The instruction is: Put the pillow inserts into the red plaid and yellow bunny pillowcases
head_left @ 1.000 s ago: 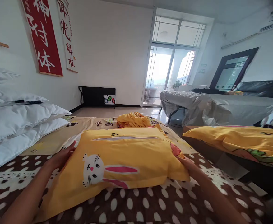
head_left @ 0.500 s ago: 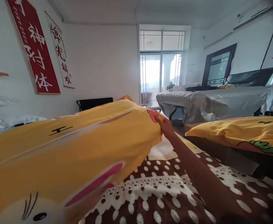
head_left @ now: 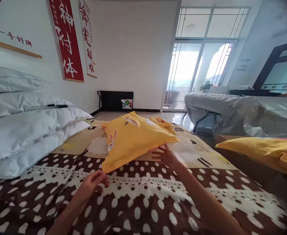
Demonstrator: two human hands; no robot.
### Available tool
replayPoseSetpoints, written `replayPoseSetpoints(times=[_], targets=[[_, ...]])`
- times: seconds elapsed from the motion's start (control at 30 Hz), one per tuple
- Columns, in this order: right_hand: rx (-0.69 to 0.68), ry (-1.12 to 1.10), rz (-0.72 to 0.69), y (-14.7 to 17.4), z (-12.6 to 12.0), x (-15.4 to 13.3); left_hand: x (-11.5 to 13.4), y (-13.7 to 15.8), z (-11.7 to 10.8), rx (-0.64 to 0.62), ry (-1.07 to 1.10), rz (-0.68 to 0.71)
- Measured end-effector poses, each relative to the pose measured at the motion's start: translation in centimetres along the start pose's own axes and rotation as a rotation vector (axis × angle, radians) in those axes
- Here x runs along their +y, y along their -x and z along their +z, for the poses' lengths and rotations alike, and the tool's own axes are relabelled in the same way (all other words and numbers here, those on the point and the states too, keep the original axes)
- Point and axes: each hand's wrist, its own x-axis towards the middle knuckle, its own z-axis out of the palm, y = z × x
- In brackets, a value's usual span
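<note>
A yellow pillowcase (head_left: 136, 138) printed with a rabbit and a carrot-like tip lies over the patterned bed blanket (head_left: 133, 199). I cannot tell whether anything fills it. Just short of its near left corner is my left hand (head_left: 94, 180), fingers loosely curled and apart, holding nothing. My right hand (head_left: 167, 157) has its fingers spread beside the near right edge, close under that corner; whether it touches the cloth is unclear. Behind the pillowcase, a bunched yellow cloth (head_left: 163, 124) partly shows.
White pillows (head_left: 35, 130) are stacked on the left, with a small dark object (head_left: 57, 105) on them. Another yellow pillow (head_left: 263, 151) rests on a box at the right. A plastic-covered table (head_left: 231, 107) stands beyond, near glass doors (head_left: 199, 68).
The yellow pillowcase, held up close by my right hand before, now lies farther away on the bed. My right hand has let go, and my left hand has come into view. The view has tilted down.
</note>
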Motion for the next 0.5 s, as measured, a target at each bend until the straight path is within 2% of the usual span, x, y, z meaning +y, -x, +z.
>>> replayPoseSetpoints(times=[0.07,0.13,0.2,0.27,0.37,0.43,0.5], targets=[[0.203,-0.106,0.043,-0.7,-2.4,-1.1,0.8,-1.7,-1.7,0.192,0.027,-0.001],[0.339,-0.068,0.056,-1.4,-4.1,-1.7,0.9,-3.7,-1.9,0.266,0.151,-0.051],[0.419,0.007,0.098,-2.0,-5.4,-1.5,0.4,-5.2,-0.7,0.194,0.316,-0.158],[0.522,0.063,0.108,-2.4,-6.4,-1.0,-0.4,-6.0,1.4,0.039,0.422,-0.269],[0.675,0.122,0.078,-2.9,-7.5,-0.3,-1.3,-6.1,4.8,-0.222,0.471,-0.332],[0.693,0.123,0.064,-3.2,-7.5,-0.2,-1.4,-6.2,7.1,-0.255,0.495,-0.333],[0.646,0.097,0.052,-3.4,-6.7,-0.3,-1.0,-6.9,9.6,-0.165,0.446,-0.32]])
